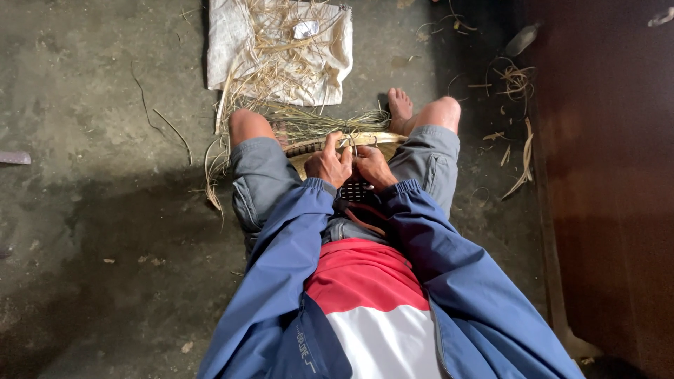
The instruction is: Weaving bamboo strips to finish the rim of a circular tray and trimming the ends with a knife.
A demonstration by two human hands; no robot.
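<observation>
Both hands are gripping the woven basket [349, 144] rim at twelve o'clock: left hand [328, 165] curled with forefinger extended, right hand [372, 167] pinching a strip.

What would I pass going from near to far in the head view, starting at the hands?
Left hand and right hand on the woven basket → bundle of straw strips → white sack strewn with straw.
</observation>
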